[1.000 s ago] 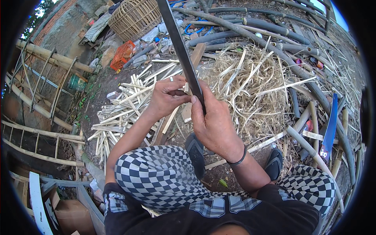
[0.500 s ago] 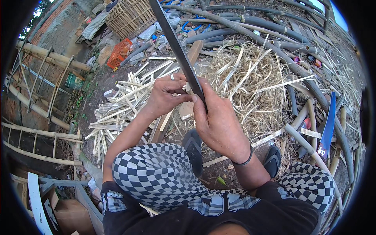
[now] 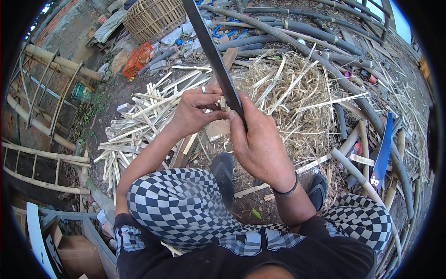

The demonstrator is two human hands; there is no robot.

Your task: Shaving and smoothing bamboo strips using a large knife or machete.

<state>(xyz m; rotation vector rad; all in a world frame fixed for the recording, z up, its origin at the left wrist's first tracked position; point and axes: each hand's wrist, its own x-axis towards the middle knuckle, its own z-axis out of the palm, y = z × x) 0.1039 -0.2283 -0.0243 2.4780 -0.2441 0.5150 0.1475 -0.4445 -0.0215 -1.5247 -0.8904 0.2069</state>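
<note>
My right hand is closed around the near end of a machete, whose long dark blade slants up and away to the left. Its handle is hidden in my palm. Just left of the blade, the fingers of my left hand pinch a small pale bamboo piece against or close beside the blade's lower part. Fingers cover most of the piece. Beneath my hands a wooden block shows on the ground.
Split bamboo sticks lie heaped at left; curly shavings are piled at right. Bamboo poles cross the back and right, near a blue handsaw. An orange crate and a woven basket stand behind.
The view has shifted slightly, so the surroundings sit a little further left. Both hands keep their hold, and the small bamboo piece shows slightly more between the left fingers.
</note>
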